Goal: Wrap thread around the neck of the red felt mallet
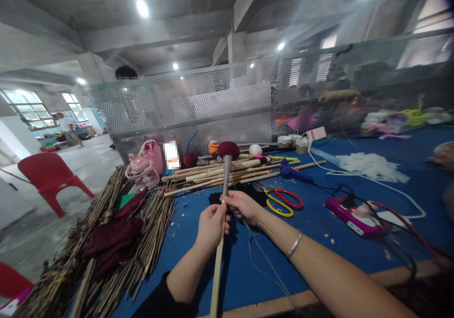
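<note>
My left hand [213, 223] is closed around a pale wooden stick [217, 270] that runs up from the table's front edge. Just above it, my right hand [243, 206] pinches the lower end of the grey wrapping [226, 176] on that stick. A dark red, ball-like head [228, 150] appears at the stick's far end; whether it is joined on cannot be made out. Thin grey string [262, 256] trails down from near my right fingers to the front edge. Yellow-and-red-handled scissors [283, 202] lie right of my right hand.
Bare sticks [213, 173] lie across the blue table [184, 256]. Thin twigs [149, 242] and dark red cloth [113, 242] fill the left side. A blue glue gun [296, 172], a magenta power strip [358, 218] with cables and white scraps [372, 166] are right. A perforated metal screen [198, 105] stands behind.
</note>
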`<state>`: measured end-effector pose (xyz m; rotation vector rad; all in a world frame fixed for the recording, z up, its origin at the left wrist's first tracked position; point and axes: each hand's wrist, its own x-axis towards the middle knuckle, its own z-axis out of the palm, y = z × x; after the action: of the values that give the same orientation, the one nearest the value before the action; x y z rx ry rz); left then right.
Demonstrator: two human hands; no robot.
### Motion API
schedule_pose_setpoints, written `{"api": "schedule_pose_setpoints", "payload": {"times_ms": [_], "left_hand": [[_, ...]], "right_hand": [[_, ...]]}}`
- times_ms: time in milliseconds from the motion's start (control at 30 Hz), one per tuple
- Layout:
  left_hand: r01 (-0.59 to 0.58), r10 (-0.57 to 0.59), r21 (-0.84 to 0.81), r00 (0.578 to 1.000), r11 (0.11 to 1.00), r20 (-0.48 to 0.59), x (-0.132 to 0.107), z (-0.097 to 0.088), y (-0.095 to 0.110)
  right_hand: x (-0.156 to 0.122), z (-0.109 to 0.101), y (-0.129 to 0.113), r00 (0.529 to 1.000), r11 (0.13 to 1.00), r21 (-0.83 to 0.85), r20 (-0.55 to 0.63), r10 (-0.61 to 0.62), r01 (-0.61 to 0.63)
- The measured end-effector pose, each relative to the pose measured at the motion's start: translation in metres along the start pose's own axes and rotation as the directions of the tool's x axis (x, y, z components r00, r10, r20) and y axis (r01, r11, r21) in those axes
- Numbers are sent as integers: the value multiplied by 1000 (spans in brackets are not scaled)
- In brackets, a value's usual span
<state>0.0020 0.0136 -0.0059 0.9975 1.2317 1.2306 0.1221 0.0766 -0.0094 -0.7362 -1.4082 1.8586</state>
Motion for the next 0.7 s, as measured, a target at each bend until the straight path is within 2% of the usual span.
{"api": "schedule_pose_setpoints", "payload": {"times_ms": [133, 200, 333, 567, 633, 700], "left_hand": [[119, -114, -47, 989, 992, 97, -2, 1, 1], [151, -150, -17, 986, 988, 69, -2, 0, -2], [46, -43, 42, 997, 998, -60, 1, -2, -7], [30, -32, -72, 999, 997, -21, 3, -6, 3], [42, -44, -113, 999, 993, -14, 3, -9, 7], [60, -60, -150, 998, 987, 3, 4, -14, 12]], "right_hand": [[-1, 4, 1, 1000, 999, -48, 3, -3, 3], [0, 9, 4, 1000, 997, -79, 2, 2, -2], [3, 12, 7, 999, 998, -65, -34, 0, -2], [3, -1, 7, 997, 999, -47, 75, 8, -5], [3, -3, 8, 998, 996, -85, 65, 4, 2], [4, -6, 8, 1000, 983, -182, -5, -15, 14]]}}
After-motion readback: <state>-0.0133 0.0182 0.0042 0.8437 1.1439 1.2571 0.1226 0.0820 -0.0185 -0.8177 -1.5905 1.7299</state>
